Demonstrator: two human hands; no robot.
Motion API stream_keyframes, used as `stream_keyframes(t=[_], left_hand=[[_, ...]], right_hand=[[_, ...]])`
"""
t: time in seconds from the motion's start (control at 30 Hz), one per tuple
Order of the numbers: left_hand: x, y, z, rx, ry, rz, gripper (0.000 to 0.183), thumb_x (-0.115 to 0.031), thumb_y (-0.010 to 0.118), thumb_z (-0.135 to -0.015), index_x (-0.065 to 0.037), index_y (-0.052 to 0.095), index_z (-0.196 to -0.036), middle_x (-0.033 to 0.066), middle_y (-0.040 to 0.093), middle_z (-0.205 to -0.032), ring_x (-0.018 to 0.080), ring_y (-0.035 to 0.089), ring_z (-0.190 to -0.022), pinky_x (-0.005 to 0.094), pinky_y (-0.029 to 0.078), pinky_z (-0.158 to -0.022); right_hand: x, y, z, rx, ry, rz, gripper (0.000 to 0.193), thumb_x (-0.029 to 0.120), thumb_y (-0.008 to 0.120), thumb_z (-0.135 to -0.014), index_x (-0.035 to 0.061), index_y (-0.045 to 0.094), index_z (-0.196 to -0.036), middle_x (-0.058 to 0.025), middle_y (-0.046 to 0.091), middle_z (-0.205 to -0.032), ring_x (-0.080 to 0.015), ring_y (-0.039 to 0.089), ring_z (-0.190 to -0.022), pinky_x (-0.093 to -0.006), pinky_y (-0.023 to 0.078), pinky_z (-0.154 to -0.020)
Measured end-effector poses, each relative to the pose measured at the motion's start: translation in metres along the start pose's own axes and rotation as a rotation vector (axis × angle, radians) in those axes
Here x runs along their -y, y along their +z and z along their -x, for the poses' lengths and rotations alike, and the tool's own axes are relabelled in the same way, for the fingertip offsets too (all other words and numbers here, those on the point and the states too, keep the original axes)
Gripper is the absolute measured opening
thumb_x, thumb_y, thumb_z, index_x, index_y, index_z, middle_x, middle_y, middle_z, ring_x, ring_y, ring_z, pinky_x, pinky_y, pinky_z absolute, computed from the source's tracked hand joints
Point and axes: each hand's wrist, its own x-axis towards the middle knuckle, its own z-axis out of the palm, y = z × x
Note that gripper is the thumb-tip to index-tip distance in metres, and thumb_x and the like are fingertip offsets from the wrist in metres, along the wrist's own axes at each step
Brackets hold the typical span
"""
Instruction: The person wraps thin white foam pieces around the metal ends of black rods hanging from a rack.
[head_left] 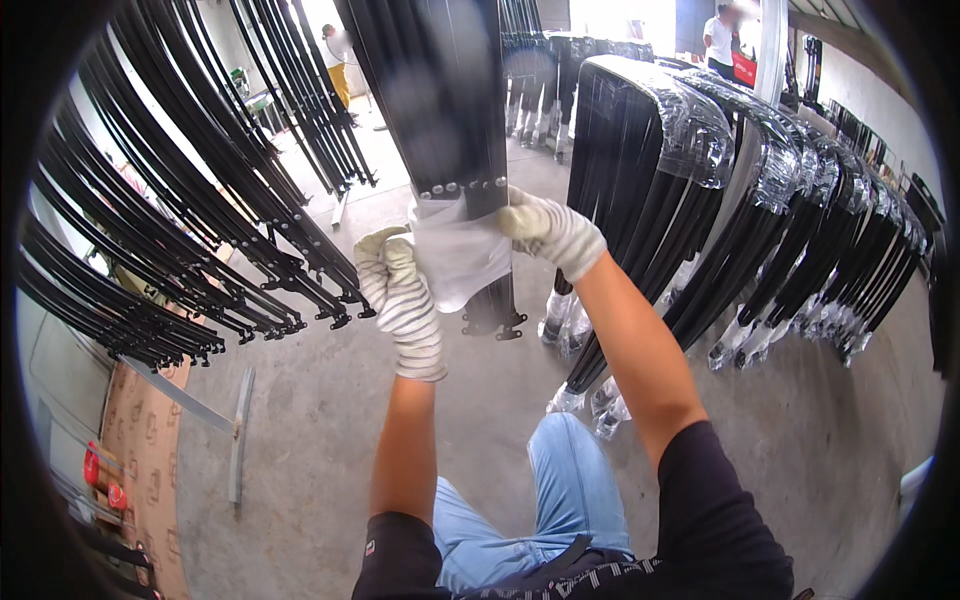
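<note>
Straight ahead of me hangs a bundle of long black metal bars [430, 110], with a row of round bolt heads across it. A whitish translucent wrapping sheet [460, 255] lies across the bundle's lower part, and the bar ends with small lugs [495, 318] show beneath it. My left hand [400, 300], in a white striped glove, is closed at the sheet's left side, its fingers curled on the wrap. At the right edge my right hand [555, 232], gloved alike, grips the sheet against the bars. Its fingertips are partly hidden behind the bundle.
Rows of hanging black bars [180, 160] fill the left side. On the right stand black frames [640, 130] wrapped in clear film. Metal strips [240, 435] lie on the concrete floor [310, 440] beside a cardboard sheet [150, 450]. Two people [338, 70] are in the background.
</note>
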Motion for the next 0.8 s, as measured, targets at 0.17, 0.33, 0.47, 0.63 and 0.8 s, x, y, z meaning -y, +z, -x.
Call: stream_keyframes(t=[0.17, 0.33, 0.47, 0.63, 0.8], left_hand=[[-0.018, 0.007, 0.004, -0.016, -0.064, 0.027, 0.020, -0.024, 0.053, -0.084, -0.005, 0.053, -0.087, -0.0002, 0.053, -0.078, 0.0077, 0.047, -0.068, 0.0220, 0.042, -0.064], [-0.019, -0.005, 0.007, -0.075, -0.093, -0.057, 0.018, -0.022, 0.053, -0.084, -0.004, 0.052, -0.087, 0.0001, 0.052, -0.078, 0.0071, 0.046, -0.068, 0.0212, 0.041, -0.064], [-0.038, -0.007, 0.006, 0.034, 0.107, -0.190, 0.017, -0.019, 0.054, -0.083, -0.003, 0.050, -0.088, -0.0003, 0.049, -0.077, 0.0069, 0.043, -0.070, 0.0197, 0.038, -0.067], [-0.040, -0.015, 0.010, 0.011, 0.263, -0.274, 0.022, -0.024, 0.052, -0.084, -0.002, 0.049, -0.089, -0.0002, 0.049, -0.079, 0.0069, 0.043, -0.070, 0.0190, 0.037, -0.067], [-0.023, -0.012, -0.004, 0.066, 0.334, -0.168, 0.022, -0.025, 0.050, -0.086, -0.003, 0.051, -0.087, 0.0011, 0.051, -0.077, 0.0073, 0.045, -0.068, 0.0206, 0.039, -0.065]], right_hand=[[-0.032, -0.019, -0.041, 0.176, -0.154, -0.010, 0.038, 0.018, 0.069, -0.065, 0.0015, 0.052, -0.094, -0.0005, 0.050, -0.083, -0.0089, 0.048, -0.076, -0.0207, 0.043, -0.066], [-0.010, 0.015, -0.033, 0.282, -0.204, -0.154, 0.104, 0.039, 0.079, -0.045, -0.0047, 0.029, -0.125, -0.0215, 0.035, -0.125, -0.0297, 0.041, -0.113, -0.0379, 0.034, -0.095], [0.002, 0.022, -0.025, 0.253, -0.224, -0.169, 0.103, 0.035, 0.079, -0.044, -0.0058, 0.029, -0.124, -0.0225, 0.037, -0.123, -0.0284, 0.045, -0.108, -0.0373, 0.037, -0.092], [0.000, 0.016, -0.026, 0.296, -0.159, -0.139, 0.096, 0.031, 0.078, -0.047, -0.0056, 0.031, -0.123, -0.0193, 0.043, -0.117, -0.0258, 0.049, -0.103, -0.0350, 0.040, -0.089], [-0.009, 0.012, -0.035, 0.295, -0.172, -0.081, 0.088, 0.025, 0.076, -0.049, -0.0062, 0.035, -0.120, -0.0172, 0.049, -0.111, -0.0244, 0.051, -0.101, -0.0330, 0.041, -0.088]])
